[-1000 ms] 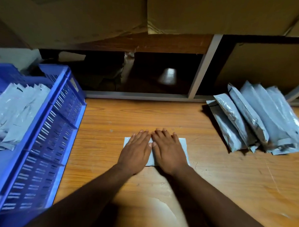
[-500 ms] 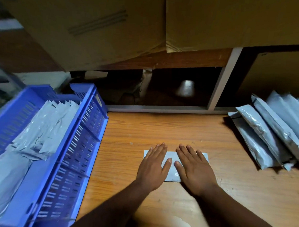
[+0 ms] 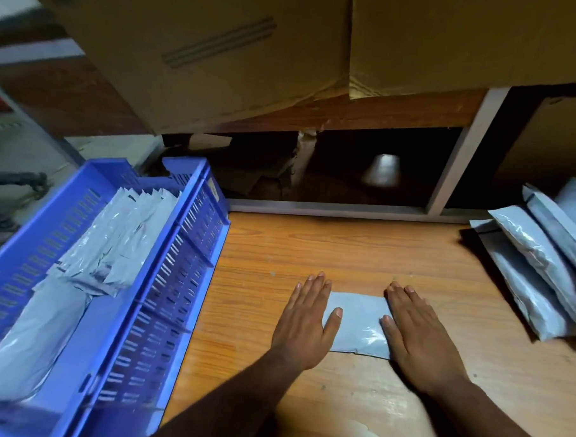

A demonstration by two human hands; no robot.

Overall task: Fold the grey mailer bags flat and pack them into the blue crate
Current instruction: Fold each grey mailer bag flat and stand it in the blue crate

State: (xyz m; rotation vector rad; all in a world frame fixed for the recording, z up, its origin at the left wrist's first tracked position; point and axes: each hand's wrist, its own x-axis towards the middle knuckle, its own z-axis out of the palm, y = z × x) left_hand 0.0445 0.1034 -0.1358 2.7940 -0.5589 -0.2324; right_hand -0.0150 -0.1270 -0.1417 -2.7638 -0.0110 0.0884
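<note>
A folded grey mailer bag [image 3: 358,323] lies flat on the wooden table. My left hand [image 3: 303,321] presses its left end with straight fingers, and my right hand [image 3: 417,333] presses its right end the same way. The middle of the bag shows between the two hands. The blue crate [image 3: 178,279] stands at the left and holds several folded grey bags [image 3: 114,240] stacked on edge. At the far right lies a pile of unfolded grey mailer bags [image 3: 542,262].
The wooden table [image 3: 328,246] runs from the crate to the pile. Large cardboard boxes [image 3: 254,45] overhang the back. Beneath them is a dark shelf opening with a white frame post [image 3: 464,150].
My hands have slid apart from the bag's middle toward its ends, uncovering its centre. The view has shifted left, bringing more of the crate into sight.
</note>
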